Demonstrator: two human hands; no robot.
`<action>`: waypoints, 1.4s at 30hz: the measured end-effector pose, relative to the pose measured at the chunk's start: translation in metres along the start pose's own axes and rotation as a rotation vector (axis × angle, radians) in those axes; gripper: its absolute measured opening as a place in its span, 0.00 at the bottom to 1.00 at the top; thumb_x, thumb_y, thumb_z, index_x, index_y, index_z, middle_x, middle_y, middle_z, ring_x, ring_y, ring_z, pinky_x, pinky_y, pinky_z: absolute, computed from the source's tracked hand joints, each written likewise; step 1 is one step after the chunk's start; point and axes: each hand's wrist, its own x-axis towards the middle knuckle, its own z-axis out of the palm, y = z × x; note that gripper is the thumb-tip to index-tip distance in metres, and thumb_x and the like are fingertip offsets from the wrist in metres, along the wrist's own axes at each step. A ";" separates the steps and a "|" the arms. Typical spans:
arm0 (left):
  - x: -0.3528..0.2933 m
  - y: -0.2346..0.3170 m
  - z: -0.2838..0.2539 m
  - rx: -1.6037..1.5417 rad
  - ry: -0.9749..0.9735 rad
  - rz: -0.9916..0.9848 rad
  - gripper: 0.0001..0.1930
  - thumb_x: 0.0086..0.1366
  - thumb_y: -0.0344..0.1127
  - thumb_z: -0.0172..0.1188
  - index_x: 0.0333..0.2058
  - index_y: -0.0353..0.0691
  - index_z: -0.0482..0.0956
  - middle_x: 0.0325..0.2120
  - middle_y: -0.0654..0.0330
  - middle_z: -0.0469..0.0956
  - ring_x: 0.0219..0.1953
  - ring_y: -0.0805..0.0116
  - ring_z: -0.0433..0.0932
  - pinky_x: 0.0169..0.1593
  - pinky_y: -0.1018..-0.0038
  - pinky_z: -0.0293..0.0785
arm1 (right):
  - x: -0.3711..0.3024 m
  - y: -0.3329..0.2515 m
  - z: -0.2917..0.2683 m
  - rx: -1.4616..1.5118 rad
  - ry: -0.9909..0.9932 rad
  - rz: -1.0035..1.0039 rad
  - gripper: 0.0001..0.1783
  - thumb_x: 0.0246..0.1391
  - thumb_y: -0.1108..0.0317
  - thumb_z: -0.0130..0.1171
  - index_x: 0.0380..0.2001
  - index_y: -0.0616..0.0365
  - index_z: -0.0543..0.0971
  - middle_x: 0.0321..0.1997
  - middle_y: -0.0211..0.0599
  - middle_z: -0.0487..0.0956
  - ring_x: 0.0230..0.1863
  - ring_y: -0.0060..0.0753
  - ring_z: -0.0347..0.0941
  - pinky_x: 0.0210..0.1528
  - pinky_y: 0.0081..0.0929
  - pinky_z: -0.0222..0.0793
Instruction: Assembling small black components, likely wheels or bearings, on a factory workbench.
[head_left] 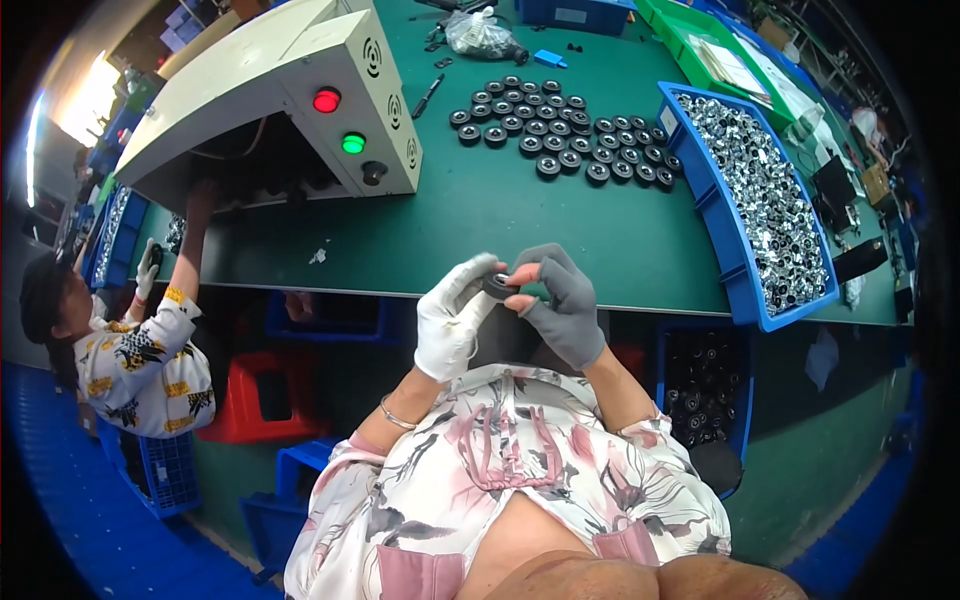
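Note:
A small black wheel (499, 287) with a bright metal centre is held between my two hands, just over the front edge of the green table (590, 240). My left hand (452, 318), in a white glove, grips it from the left side. From the right, my right hand (562, 305) pinches it with bare fingertips that stick out of a grey glove. Farther back on the table stand several similar black wheels (548, 127), spread in a loose group. At the right a blue bin (716, 235) is filled with shiny metal parts (760, 200).
A cream machine (385, 150) with red and green lights occupies the table's left part. Beside it a co-worker (150, 350) reaches into its opening. A pen (429, 95) lies near the machine. Below the table's right edge is a crate of black parts (705, 385); a red stool (262, 395) stands left.

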 end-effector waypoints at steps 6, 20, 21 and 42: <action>0.002 0.001 0.001 -0.397 -0.143 -0.130 0.26 0.70 0.32 0.60 0.62 0.30 0.66 0.57 0.52 0.72 0.58 0.65 0.73 0.64 0.69 0.69 | -0.002 0.004 -0.004 -0.364 0.088 -0.382 0.20 0.50 0.64 0.73 0.43 0.60 0.77 0.44 0.40 0.76 0.42 0.37 0.74 0.42 0.30 0.71; 0.026 -0.019 0.011 -0.423 -0.210 -0.189 0.28 0.69 0.34 0.61 0.63 0.31 0.64 0.60 0.48 0.68 0.57 0.57 0.75 0.59 0.63 0.76 | -0.001 0.006 -0.013 -0.244 0.180 -0.029 0.28 0.47 0.61 0.75 0.48 0.64 0.77 0.46 0.41 0.76 0.43 0.35 0.75 0.45 0.31 0.73; 0.027 -0.019 0.014 -0.376 -0.189 -0.120 0.27 0.70 0.31 0.59 0.63 0.26 0.63 0.60 0.47 0.67 0.57 0.58 0.75 0.59 0.63 0.78 | 0.000 0.005 -0.013 -0.247 0.182 -0.027 0.28 0.47 0.61 0.75 0.48 0.64 0.77 0.46 0.41 0.76 0.43 0.35 0.75 0.45 0.31 0.73; 0.051 -0.001 0.033 -0.160 -0.238 -0.492 0.19 0.73 0.34 0.56 0.56 0.25 0.72 0.43 0.55 0.79 0.43 0.70 0.79 0.43 0.72 0.79 | 0.014 0.004 -0.054 -0.731 0.009 -0.264 0.27 0.37 0.63 0.74 0.43 0.62 0.80 0.40 0.41 0.77 0.43 0.45 0.74 0.45 0.36 0.71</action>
